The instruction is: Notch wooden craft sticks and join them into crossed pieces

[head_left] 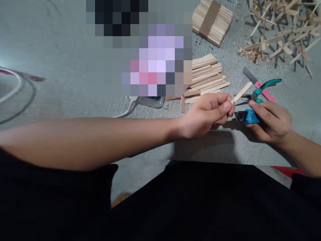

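Between the thumb and fingers of my left hand (pixel 209 110) is a wooden craft stick (pixel 242 93), its far end angled up to the right. My right hand (pixel 272 119) grips a blue utility knife (pixel 251 116), with its black tip and blade facing my left fingertips. Blade and stick are close, but I cannot tell whether they touch. Just beyond my right hand lie green-handled pliers (pixel 269 85) and a pink cutter knife (pixel 259 85). Loose craft sticks (pixel 208 75) are piled beyond my left hand.
A banded bundle of sticks (pixel 213 21) lies at the back. Joined stick pieces (pixel 283 40) spread over the far right, near wood shavings (pixel 254 55). A phone (pixel 150 102) with a white cable (pixel 126 110) sits behind my left forearm. Part of the view is blurred out.
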The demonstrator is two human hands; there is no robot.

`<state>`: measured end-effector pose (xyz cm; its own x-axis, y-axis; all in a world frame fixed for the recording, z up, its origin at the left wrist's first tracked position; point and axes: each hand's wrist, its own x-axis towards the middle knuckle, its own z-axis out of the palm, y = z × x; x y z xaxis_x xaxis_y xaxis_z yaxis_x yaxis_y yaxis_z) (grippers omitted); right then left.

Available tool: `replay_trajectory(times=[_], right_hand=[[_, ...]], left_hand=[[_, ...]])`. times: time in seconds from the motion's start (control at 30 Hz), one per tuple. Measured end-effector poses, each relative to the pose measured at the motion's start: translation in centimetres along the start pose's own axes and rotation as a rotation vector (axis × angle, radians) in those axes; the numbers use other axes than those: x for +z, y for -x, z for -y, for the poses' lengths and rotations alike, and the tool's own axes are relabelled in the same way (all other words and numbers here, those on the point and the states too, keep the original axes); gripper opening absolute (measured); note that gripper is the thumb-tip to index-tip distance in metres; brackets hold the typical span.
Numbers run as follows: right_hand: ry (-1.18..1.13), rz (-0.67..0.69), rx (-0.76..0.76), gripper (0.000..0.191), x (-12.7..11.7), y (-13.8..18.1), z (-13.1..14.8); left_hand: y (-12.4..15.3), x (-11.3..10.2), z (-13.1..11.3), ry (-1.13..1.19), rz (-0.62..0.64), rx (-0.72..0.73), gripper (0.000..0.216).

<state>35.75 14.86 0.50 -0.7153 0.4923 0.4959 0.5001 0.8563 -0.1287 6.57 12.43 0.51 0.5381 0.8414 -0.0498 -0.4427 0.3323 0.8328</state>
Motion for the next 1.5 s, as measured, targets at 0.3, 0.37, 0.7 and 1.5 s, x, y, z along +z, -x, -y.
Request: replay_trajectory(times=[0.3, 0.37, 0.7, 1.5], right_hand=[[-0.045, 0.043, -0.063, 0.034, -0.3, -1.0, 0.6], [-0.012, 0.141, -0.06, 0.03, -0.4, -1.0, 0.7], [-0.02, 0.274, -0.02, 0.04, 0.3, -0.7, 1.1], [0.123, 0.356, 0.354, 0.042, 1.0, -0.7, -5.4]], left_hand=[[-0.2, -0.5, 1.1, -0.188, -0.21, 0.204, 0.032], [-0.4, -0.6, 1.0, -0.197, -0.253, 0.236, 0.027], [0.0, -0.4, 0.7, -0.192, -0.349, 0.315, 0.043], [2.6, -0.2, 3.2, -0.271, 0.013, -0.054, 0.045]])
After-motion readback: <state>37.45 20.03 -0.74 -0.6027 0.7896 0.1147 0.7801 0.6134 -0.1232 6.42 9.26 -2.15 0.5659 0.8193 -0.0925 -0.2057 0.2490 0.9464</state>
